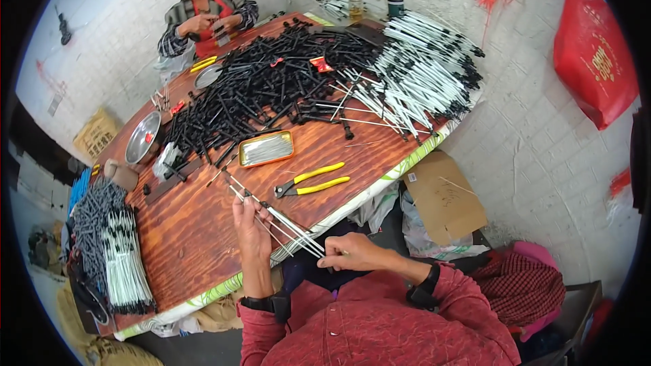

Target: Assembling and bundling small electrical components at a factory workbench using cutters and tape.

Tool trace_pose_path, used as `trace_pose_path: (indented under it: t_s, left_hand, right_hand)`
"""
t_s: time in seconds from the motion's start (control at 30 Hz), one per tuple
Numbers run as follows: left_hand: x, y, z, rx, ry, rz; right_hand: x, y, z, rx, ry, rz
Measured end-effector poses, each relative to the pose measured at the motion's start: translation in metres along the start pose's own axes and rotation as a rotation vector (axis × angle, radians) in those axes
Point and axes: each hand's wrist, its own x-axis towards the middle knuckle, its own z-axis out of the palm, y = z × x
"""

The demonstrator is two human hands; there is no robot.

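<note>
Several slim white rods with black fittings [290, 228] stretch between my two hands, at the near edge of the table. My left hand [253, 234] is closed round their upper left part, fingers pointing up. At their lower right ends my right hand [358, 253] pinches, its fingertips partly hidden. Just beyond the rods lie cutting pliers [320, 171] with yellow handles and dark jaws. A shallow orange-rimmed tray [270, 162] of thin silvery pins [266, 149] sits to the far left of the pliers.
A big heap of black plastic parts [247, 88] covers the table's middle; white rods [427, 61] are stacked at far right. Standing white rod bundles [125, 261] and a steel bowl [137, 141] are at left. A co-worker [203, 17] sits opposite. A cardboard box [444, 196] stands beside the table.
</note>
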Motion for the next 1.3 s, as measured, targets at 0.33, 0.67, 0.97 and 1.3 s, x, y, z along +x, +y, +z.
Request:
trace_pose_path:
  t_s: [0.33,0.67,0.97,1.3]
  left_hand:
    - [0.005,0.005,-0.014,-0.051,-0.149,-0.048]
    - [0.002,0.007,-0.01,-0.17,-0.096,-0.074]
    - [0.002,0.0,-0.012,-0.235,-0.095,-0.099]
    - [0.002,0.001,-0.023,-0.19,-0.205,-0.085]
  right_hand:
    - [0.0,0.023,-0.191,-0.777,1.308,-0.165]
    - [0.003,0.031,-0.258,0.473,0.734,0.133]
    - [-0.023,0.032,-0.216,0.784,0.284,0.066]
    - [0.06,0.019,-0.273,0.651,0.423,0.085]
